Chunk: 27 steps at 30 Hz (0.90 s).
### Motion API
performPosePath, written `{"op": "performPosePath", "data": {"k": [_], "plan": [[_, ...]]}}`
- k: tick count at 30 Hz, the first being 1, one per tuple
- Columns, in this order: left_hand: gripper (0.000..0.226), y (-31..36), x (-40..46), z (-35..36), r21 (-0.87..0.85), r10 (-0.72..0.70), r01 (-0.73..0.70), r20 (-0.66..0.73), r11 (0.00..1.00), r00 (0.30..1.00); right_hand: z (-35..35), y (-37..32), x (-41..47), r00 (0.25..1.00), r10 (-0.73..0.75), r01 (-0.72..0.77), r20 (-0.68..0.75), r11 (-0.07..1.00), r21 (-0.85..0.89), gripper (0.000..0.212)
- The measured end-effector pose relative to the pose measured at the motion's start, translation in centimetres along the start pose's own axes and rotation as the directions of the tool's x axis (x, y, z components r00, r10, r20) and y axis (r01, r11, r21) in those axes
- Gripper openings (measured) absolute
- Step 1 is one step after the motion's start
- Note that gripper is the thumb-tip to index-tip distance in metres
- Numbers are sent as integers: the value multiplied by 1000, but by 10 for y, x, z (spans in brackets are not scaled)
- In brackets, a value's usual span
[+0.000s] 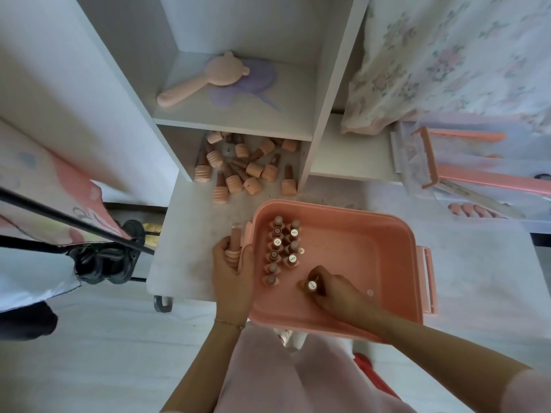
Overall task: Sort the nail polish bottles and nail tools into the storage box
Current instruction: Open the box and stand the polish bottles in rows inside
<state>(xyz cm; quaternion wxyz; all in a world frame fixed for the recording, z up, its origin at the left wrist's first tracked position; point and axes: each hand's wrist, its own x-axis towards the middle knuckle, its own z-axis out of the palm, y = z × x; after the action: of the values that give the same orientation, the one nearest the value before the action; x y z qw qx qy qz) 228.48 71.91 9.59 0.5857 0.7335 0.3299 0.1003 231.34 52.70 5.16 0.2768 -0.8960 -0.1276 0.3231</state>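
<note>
A pink storage box (pixel 372 234) stands open on the white surface. Two rows of several nail polish bottles (pixel 283 248) stand along its left side. My right hand (pixel 331 290) is inside the box and pinches one bottle (pixel 310 285) standing on the box floor. My left hand (pixel 231 265) sits just outside the box's left wall and grips another bottle (pixel 234 244) with a ribbed peach cap. A pile of several loose bottles (pixel 241 166) lies in the low shelf compartment behind the box.
A pink bear-shaped brush (pixel 193 81) and a purple mirror (pixel 253 81) lie on the upper shelf. The box's clear lid with pink handle (pixel 417 156) rests at the right, beside a floral cloth (pixel 447 55). A black shoe (pixel 107 257) sits left.
</note>
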Motion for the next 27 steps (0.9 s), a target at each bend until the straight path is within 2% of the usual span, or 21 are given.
{"op": "performPosePath", "data": {"k": [6, 12, 27], "plan": [[20, -3, 0, 0, 13, 10, -10, -8, 1000, 1000, 7, -7, 10, 997, -3, 14, -80, 990, 143, 17], [21, -6, 2, 0, -32, 7, -8, -26, 999, 1000, 12, -10, 17, 993, -32, 53, -113, 980, 192, 17], [25, -6, 1, 1, -65, 33, -35, -18, 997, 999, 20, -14, 22, 990, 16, 24, -142, 962, 272, 18]]}}
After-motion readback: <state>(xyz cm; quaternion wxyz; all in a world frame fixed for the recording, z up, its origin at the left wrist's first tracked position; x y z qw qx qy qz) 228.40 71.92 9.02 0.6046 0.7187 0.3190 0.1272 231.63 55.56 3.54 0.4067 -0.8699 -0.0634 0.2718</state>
